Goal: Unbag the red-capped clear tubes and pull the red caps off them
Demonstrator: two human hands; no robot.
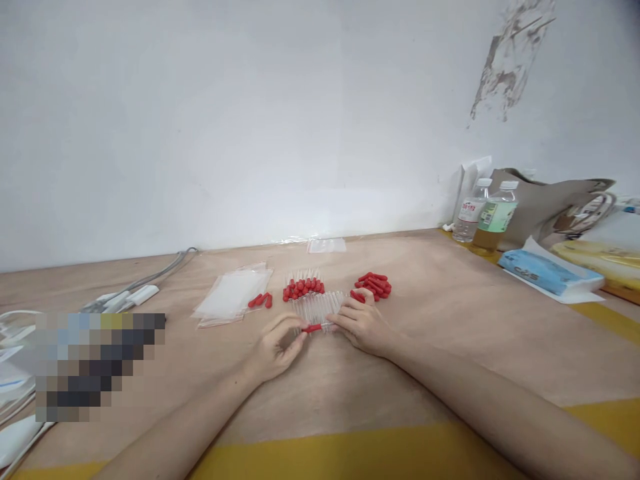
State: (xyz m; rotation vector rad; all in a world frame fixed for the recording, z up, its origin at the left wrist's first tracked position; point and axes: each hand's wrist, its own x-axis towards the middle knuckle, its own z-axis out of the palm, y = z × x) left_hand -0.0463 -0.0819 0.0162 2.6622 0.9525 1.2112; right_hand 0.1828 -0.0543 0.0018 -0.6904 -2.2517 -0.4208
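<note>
A small red rubber cap (313, 327) is pinched by the left hand (277, 350) against a clear glass tube (327, 325) steadied, fingers closed, by the right hand (363, 325), just before the loose tube row (320, 306).

Wooden tabletop (440, 373): clear tubes (320, 305) at centre, red caps (374, 285) at two o'clock, plastic bags (233, 297) at ten, bottles (487, 213) far at two.

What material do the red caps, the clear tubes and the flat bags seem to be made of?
Red caps: likely rubber or soft plastic, matte, opaque.
Clear tubes: glass or hard plastic; see-through, faintly shiny, so undecided.
Flat bags: thin plastic film, translucent, lying limp and glossy.
</note>
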